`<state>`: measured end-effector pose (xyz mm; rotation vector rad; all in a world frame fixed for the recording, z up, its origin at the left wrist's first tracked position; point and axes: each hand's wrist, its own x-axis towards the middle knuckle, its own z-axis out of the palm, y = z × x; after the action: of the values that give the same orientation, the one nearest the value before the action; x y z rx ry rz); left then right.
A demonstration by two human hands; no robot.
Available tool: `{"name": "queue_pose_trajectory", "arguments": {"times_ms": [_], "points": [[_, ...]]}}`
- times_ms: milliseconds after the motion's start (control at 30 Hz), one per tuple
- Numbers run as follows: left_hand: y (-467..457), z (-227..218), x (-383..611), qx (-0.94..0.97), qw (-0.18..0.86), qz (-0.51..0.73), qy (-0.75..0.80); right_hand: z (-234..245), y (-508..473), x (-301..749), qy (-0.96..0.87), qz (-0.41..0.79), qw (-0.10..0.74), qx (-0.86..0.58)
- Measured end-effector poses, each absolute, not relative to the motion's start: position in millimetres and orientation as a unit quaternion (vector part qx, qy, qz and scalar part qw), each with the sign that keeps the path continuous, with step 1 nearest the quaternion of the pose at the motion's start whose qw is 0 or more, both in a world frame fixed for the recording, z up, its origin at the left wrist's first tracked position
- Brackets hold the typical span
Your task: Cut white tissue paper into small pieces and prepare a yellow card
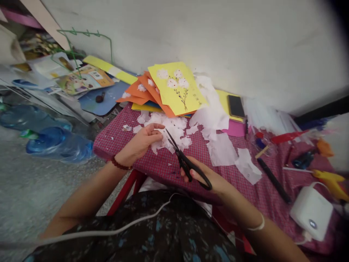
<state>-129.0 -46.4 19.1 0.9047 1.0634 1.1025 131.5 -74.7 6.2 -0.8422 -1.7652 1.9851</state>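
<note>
Right hand (203,178) clamped around the black scissors (185,162) at the table's near edge — blades slightly apart, pointing far-left. Left hand (141,142) pinches 1 white paper scrap (160,136), beside the scrap pile (174,131) on the checked tablecloth (231,174).

I'm seeing matt black plastic handles and dull metal blades on the scissors (188,163), thin crinkled white tissue paper scraps (169,133) lying on the woven red checked cloth (152,160), smooth matt yellow card (177,89) sitting at the cloth's far edge, glossy white plastic box (311,213) shining at the right edge.
</note>
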Motion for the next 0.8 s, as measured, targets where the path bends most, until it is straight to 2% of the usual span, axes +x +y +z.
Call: {"name": "queue_pose_trajectory", "arguments": {"times_ms": [333, 533, 700, 800], "points": [[-27, 17, -127, 0.386, 0.631, 0.500, 0.451, 2, -60, 123, -0.572, 0.740, 0.209, -0.285], [-12, 17, -115, 0.342, 0.653, 0.509, 0.444, -6, -52, 129, -0.514, 0.750, 0.248, -0.336], [-14, 10, -113, 0.298, 0.708, 0.451, 0.453, -15, -45, 132, -0.487, 0.753, 0.282, -0.342], [-16, 5, -117, 0.297, 0.694, 0.452, 0.474, -22, -41, 136, -0.496, 0.758, 0.283, -0.316]]}}
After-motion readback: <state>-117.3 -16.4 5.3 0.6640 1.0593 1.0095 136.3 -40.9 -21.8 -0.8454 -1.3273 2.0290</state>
